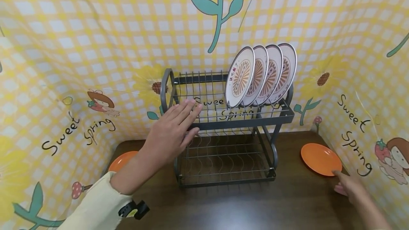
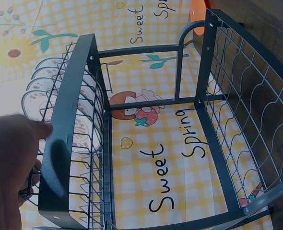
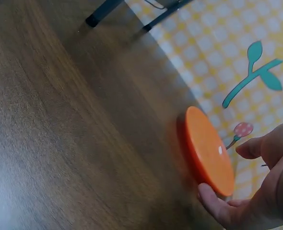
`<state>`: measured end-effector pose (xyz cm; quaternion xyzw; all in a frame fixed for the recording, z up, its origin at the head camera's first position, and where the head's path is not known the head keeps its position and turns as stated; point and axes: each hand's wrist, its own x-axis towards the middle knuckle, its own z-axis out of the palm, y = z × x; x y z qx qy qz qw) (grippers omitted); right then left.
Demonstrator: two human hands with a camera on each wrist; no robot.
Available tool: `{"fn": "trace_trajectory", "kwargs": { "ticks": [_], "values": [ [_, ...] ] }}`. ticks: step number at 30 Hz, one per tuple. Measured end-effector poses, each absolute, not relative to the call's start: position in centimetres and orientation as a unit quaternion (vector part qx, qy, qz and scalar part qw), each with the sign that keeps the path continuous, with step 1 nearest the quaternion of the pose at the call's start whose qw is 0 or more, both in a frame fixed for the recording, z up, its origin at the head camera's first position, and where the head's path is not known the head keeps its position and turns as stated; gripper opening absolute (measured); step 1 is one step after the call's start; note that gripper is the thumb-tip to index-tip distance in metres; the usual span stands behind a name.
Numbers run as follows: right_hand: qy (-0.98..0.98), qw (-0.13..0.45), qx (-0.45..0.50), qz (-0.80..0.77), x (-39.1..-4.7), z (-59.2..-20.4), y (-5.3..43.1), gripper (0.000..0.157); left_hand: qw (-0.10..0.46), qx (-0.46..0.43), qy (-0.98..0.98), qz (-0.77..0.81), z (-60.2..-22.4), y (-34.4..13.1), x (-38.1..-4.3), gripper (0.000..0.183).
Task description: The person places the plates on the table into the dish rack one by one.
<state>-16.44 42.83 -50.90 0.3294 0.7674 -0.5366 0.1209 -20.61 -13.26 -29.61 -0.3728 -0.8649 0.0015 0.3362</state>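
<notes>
My left hand (image 1: 170, 125) lies with straight fingers over the front left of a dark two-tier dish rack (image 1: 230, 123). In the left wrist view its thumb is right at the upper front bar. Several white patterned plates (image 1: 241, 77) stand upright side by side at the right of the top tier. Over on the right, my right hand (image 1: 351, 187) is at the near rim of an orange plate (image 1: 321, 159). The right wrist view shows a fingertip (image 3: 207, 191) at that plate's edge, while the thumb is spread apart from it.
Another orange plate (image 1: 123, 160) lies left of the rack, partly hidden behind my left forearm. The rack's lower tier (image 1: 227, 155) has wavy wire slots. A yellow checked cloth (image 1: 96, 45) hangs behind and at both sides of the brown wooden table (image 1: 243, 205).
</notes>
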Motion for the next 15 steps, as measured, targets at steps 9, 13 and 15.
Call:
{"fn": "trace_trajectory", "kwargs": {
  "ticks": [9,13,15],
  "values": [
    [0.695,0.051,0.396,-0.598,-18.0,-52.8,43.1,0.1,0.385,-0.362,-0.848,-0.03,-29.7,-12.8,-20.8,0.057],
    [0.675,0.01,0.418,-0.609,-18.8,-53.5,43.1,0.089,0.391,-0.358,-0.847,-0.038,-29.8,-12.8,-20.8,0.056],
    [0.675,-0.001,0.419,-0.608,-19.0,-53.8,43.1,0.086,0.392,-0.356,-0.847,-0.038,-29.9,-12.8,-20.8,0.056]
  ]
}}
